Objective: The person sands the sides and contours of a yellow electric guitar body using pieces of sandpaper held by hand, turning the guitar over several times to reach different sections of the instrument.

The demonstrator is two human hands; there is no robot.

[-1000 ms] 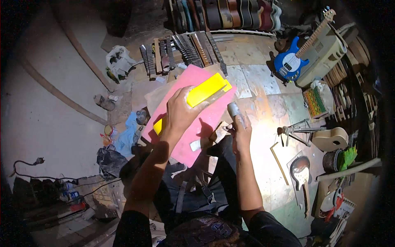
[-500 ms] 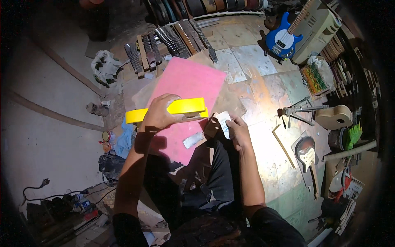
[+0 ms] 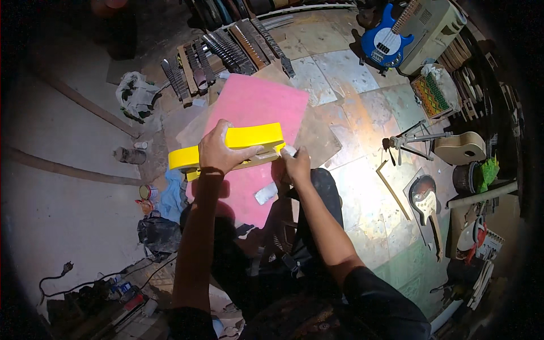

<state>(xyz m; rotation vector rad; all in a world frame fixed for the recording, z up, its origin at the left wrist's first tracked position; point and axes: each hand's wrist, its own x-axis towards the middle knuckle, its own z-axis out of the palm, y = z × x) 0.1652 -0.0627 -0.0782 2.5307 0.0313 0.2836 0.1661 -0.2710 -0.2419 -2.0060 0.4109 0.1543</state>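
Observation:
My left hand [image 3: 221, 150] grips a glossy yellow body [image 3: 253, 136], seen edge-on, that looks like a solid guitar body. Its fingers go over the top edge and the thumb lies along the near side, beside a bare, unpainted strip. At the body's right end, my right hand [image 3: 297, 166] pinches a folded piece of white sandpaper [image 3: 289, 151] against the notched corner. Most of the sheet is hidden by the fingers. Beneath lies a pink sheet [image 3: 262, 99] on the floor, with a small whitish block [image 3: 266, 193] on it, close to my knees.
Several files and rasps [image 3: 226, 51] lie in a row beyond the pink sheet. To the far right, a blue bass guitar [image 3: 385, 42] leans by a beige case. A metal stand [image 3: 413, 144], an acoustic guitar body [image 3: 460, 148] and an electric guitar [image 3: 426, 207] are at the right.
My right hand has moved left and up, bringing the folded sandpaper against the yellow body's right end. My left hand has tilted the body slightly, showing more of its near side.

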